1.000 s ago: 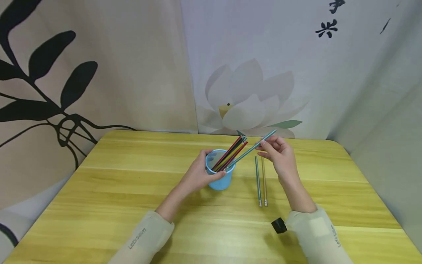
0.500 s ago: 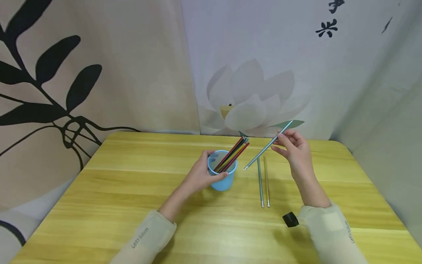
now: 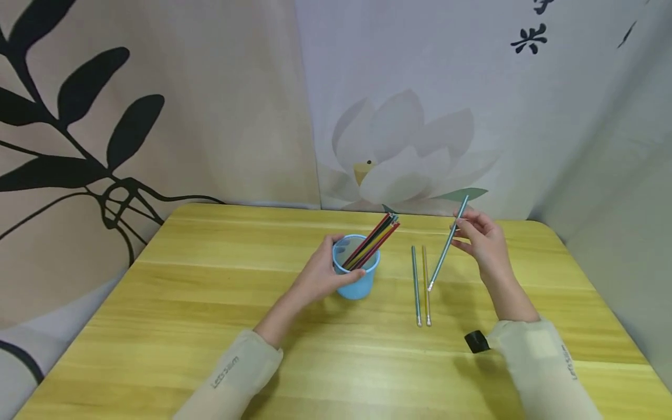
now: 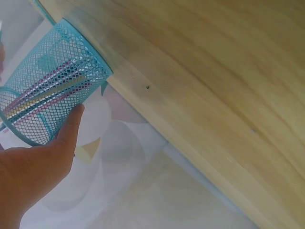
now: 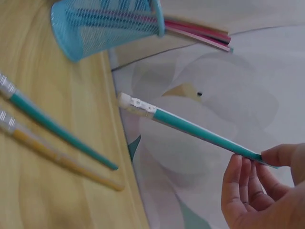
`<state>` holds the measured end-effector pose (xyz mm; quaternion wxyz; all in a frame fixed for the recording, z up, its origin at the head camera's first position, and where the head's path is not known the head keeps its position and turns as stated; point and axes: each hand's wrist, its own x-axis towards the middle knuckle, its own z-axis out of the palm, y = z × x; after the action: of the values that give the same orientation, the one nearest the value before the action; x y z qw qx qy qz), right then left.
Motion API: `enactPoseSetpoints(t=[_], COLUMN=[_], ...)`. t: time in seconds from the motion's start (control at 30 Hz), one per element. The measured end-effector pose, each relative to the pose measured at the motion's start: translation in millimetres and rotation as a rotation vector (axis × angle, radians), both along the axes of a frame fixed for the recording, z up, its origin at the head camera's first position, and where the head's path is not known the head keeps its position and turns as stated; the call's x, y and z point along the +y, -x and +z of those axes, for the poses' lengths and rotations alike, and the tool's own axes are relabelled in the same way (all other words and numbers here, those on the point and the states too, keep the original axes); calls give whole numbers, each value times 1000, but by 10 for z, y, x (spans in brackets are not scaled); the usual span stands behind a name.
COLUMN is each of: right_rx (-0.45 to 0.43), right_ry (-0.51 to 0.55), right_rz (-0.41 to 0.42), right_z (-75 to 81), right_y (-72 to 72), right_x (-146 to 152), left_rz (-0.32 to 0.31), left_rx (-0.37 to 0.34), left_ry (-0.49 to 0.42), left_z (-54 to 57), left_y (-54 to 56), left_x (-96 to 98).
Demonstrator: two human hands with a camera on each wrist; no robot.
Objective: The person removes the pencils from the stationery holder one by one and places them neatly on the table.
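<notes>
Mesh cup, smooth wooden table

cup: light blue mesh | held pencil: teal | table: yellow woodgrain

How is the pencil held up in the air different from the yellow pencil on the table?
The held pencil is blue-green, while the yellow pencil is yellow. The held pencil slants in the air, while the yellow pencil lies on the table. Both are thin, with a silvery band near one end.
</notes>
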<state>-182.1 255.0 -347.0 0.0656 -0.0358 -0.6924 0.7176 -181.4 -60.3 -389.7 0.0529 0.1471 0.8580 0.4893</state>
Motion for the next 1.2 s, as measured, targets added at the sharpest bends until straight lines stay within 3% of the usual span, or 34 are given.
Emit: enactPoseSetpoints(t=[0.37,0.87,1.2], right_rx=[-136,-294,-387], right_ry=[-195,-283,-360], right_rz=[47,159,142], right_z=[-203,-482,-652], right_y=[45,196,188], right_x=[203,199,106], left_rz=[-8,-1,0], left_rx=[14,23,17], left_ry=[1,3,-14], left_z=[61,82,44], left_y=[17,34,-11], left_x=[26,11,20])
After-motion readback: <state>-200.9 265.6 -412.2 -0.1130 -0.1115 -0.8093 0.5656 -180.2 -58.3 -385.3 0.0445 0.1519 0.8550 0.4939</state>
